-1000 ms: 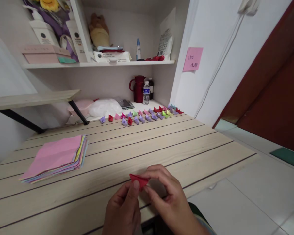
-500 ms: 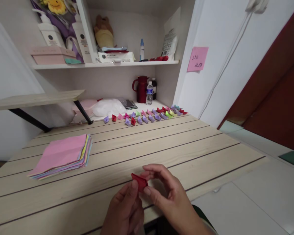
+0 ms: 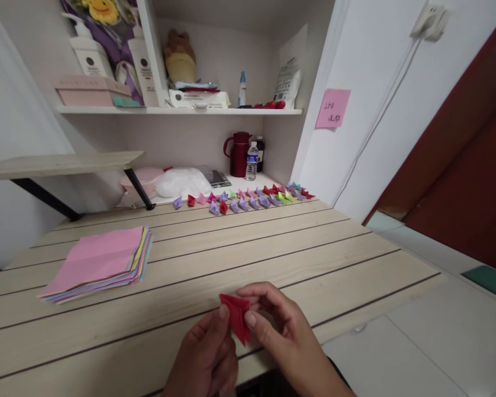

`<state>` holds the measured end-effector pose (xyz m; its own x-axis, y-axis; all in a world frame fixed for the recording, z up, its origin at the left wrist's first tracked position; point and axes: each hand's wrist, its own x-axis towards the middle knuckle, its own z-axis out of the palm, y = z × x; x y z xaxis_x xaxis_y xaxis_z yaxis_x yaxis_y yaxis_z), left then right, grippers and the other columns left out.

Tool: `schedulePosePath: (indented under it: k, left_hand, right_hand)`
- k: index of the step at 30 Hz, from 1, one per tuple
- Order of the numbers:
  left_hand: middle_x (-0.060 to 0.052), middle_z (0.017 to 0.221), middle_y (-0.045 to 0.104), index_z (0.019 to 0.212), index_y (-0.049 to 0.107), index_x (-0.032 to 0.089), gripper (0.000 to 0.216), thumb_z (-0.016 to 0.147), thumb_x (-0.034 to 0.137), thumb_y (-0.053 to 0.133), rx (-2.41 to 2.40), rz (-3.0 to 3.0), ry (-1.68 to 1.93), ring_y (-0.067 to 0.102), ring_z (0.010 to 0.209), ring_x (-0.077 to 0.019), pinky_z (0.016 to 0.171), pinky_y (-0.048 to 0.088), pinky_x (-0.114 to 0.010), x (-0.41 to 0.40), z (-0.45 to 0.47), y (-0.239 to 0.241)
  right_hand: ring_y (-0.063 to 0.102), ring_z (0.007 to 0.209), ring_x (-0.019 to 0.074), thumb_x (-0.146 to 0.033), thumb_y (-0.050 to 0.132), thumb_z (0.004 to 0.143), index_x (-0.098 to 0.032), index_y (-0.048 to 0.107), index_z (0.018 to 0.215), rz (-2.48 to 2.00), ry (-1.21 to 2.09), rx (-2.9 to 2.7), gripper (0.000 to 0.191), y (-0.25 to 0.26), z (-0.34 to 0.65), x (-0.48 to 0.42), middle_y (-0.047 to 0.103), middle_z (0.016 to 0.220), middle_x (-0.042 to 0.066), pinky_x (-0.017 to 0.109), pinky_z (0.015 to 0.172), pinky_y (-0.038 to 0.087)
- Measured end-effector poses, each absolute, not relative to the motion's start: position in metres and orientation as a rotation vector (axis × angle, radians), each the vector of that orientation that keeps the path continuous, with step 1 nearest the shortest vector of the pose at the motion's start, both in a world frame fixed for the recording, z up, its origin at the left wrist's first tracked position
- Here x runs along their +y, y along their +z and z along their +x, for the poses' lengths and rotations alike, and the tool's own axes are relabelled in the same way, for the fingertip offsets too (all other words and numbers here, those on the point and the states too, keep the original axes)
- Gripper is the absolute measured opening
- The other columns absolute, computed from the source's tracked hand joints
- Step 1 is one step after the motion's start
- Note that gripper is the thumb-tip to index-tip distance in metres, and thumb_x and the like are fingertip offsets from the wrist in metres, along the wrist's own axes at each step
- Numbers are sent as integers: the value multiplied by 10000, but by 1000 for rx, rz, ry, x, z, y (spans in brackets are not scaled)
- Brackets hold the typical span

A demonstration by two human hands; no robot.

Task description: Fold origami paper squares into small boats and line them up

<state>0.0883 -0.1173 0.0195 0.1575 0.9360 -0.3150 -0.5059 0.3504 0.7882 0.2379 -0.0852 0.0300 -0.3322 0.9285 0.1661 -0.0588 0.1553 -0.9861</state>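
A small piece of folded red paper [image 3: 238,316] is held between my two hands, above the front part of the wooden table. Its folds stand partly apart, with one point upward to the left and another pointing down. My left hand [image 3: 209,353] pinches its left side between thumb and fingers. On the right side, my right hand [image 3: 279,331] grips the paper with the thumb in front and the fingers curled behind. Some of the fingers are hidden behind the paper.
Several small folded paper boats [image 3: 254,203] in mixed colours stand in rows along the table's back. A stack of coloured paper sheets [image 3: 103,256] lies at the left. Behind are a red jug [image 3: 240,155], a water bottle [image 3: 252,161] and a plastic bag [image 3: 184,182].
The red paper has opened out from a compact folded shape into a taller one with a point hanging down. Both hands stay on it, and the view has shifted slightly.
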Motion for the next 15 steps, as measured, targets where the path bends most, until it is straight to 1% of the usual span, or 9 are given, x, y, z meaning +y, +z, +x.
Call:
schedulePosePath:
  k: [3, 6, 9, 12, 15]
  left_hand:
    - [145, 370, 228, 583, 527, 192, 519, 645, 641, 780, 921, 566, 1121, 131, 307, -1, 323, 183, -153, -118, 89, 24]
    - [152, 359, 225, 638, 574, 190, 528, 598, 669, 792, 920, 543, 1127, 112, 303, -2, 313, 160, -154, -117, 92, 27]
    - [151, 359, 228, 585, 518, 194, 542, 579, 647, 815, 906, 525, 1156, 103, 306, 4, 314, 162, -150, -117, 93, 28]
    - [152, 361, 229, 538, 447, 200, 561, 575, 595, 842, 883, 512, 1174, 104, 303, 10, 314, 180, -145, -118, 93, 27]
    - [155, 361, 232, 538, 439, 202, 556, 574, 571, 853, 867, 503, 1183, 105, 297, 12, 310, 188, -145, -118, 93, 26]
  right_hand:
    - [625, 983, 221, -336, 640, 893, -246, 671, 1124, -894, 1310, -1539, 250, 32, 239, -88, 697, 1035, 62, 340, 866, 482]
    - [625, 911, 214, -336, 665, 869, -244, 672, 1128, -898, 1316, -1546, 275, 34, 239, -90, 686, 946, 49, 336, 830, 484]
    - [614, 887, 198, -335, 684, 859, -245, 672, 1119, -838, 1363, -1513, 275, 33, 239, -90, 669, 927, 36, 324, 828, 476]
    - [600, 831, 169, -336, 688, 869, -255, 664, 1111, -785, 1457, -1445, 257, 31, 239, -89, 645, 862, 8, 298, 799, 469]
    - [584, 784, 153, -349, 677, 886, -257, 658, 1104, -772, 1518, -1392, 238, 29, 238, -88, 624, 814, -7, 282, 762, 463]
